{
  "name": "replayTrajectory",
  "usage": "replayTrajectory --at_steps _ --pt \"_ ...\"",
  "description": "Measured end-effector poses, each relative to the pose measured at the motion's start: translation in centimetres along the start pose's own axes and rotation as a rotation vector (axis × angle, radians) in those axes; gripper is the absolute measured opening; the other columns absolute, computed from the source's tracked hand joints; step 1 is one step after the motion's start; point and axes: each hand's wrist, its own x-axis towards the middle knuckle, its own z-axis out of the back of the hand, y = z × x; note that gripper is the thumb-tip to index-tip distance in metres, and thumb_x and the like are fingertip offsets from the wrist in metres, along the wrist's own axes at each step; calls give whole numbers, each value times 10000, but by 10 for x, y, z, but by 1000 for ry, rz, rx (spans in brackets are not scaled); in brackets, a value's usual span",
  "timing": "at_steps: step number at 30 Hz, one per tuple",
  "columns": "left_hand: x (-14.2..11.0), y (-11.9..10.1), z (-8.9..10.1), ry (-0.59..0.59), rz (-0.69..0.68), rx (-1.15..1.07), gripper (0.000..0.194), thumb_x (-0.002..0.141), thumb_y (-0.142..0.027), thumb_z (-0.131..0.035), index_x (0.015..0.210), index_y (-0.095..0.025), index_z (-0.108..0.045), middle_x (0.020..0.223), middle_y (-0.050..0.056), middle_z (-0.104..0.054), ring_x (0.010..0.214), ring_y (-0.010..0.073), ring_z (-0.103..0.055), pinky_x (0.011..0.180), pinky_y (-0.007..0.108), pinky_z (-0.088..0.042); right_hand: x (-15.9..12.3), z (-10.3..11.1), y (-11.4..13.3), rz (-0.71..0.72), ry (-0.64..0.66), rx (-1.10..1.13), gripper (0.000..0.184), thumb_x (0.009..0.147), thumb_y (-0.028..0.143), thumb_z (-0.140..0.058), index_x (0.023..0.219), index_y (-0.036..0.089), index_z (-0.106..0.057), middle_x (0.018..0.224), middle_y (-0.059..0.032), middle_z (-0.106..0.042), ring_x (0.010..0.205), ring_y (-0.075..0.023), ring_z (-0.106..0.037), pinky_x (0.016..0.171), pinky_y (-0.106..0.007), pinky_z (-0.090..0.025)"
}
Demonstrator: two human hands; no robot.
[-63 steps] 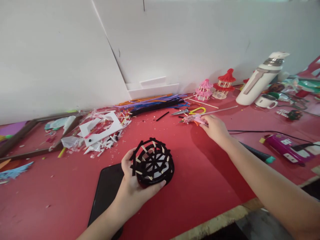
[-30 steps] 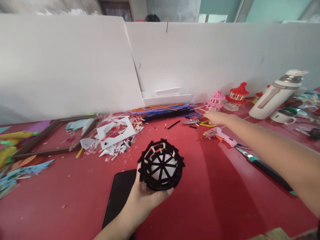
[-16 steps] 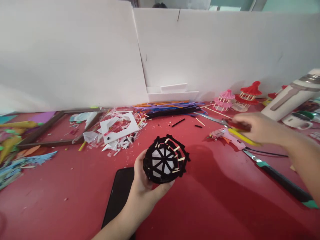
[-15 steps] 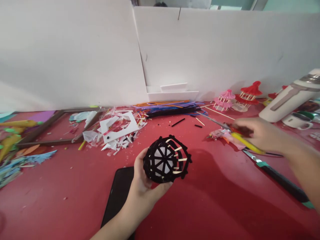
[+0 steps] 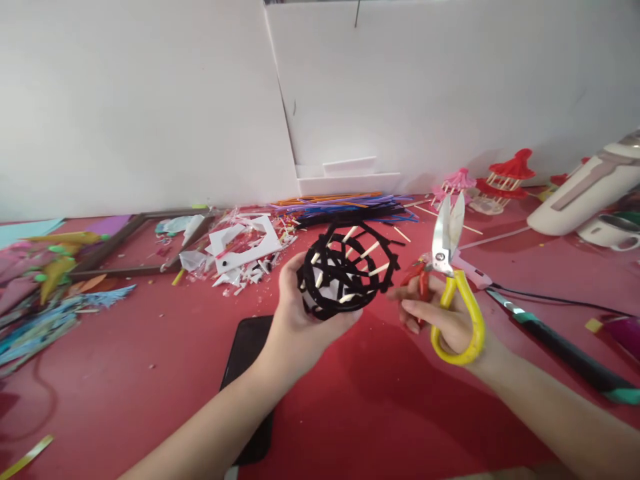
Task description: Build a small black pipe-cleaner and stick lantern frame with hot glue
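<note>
My left hand [image 5: 300, 313] grips a black, fuzzy, cage-like model [image 5: 343, 303] from its left side and below. Pale sticks join its black rings, and white shows through the inner part. The model is tilted so that its wider, many-sided ring faces up and right. In my right hand [image 5: 443, 310] is a pair of scissors [image 5: 443, 257], blades parted and pointing up. One handle loop is yellow; a red part shows by my fingers, partly hidden. My right fingertips are just right of the model's ring, and I cannot tell whether they touch it.
A black phone [image 5: 250, 353] lies under my left forearm. Fuzzy stems [image 5: 350, 208] and white scraps [image 5: 245, 247] lie at the back. On the right are a pink glue gun [image 5: 473, 270], a dark-handled cutter [image 5: 565, 347], a white flask [image 5: 580, 190], a mug [image 5: 607, 230] and a red model [image 5: 513, 173].
My right hand has brought the scissors left towards the model, turning the blades from pointing left to pointing up. My left hand has raised and tilted the model, so its open ring shows more.
</note>
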Motion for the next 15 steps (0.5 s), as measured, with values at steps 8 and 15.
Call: replayTrajectory --at_steps 8,15 --pt "-7 -8 -26 46 209 -370 799 708 -246 -863 1317 -302 -349 1318 49 -616 1231 238 -620 1097 447 -490 12 -9 -21 21 -53 48 458 694 515 -840 883 222 -544 551 53 -598 447 -105 -509 452 -252 -391" --pt "-21 -3 -17 43 335 -573 615 747 -252 -735 1271 -402 -449 1380 -19 -520 1187 261 -609 923 492 -598 13 -7 -38 36 -117 2 433 697 531 -824 849 221 -562 550 41 -603 427 -103 -495 409 -238 -362"
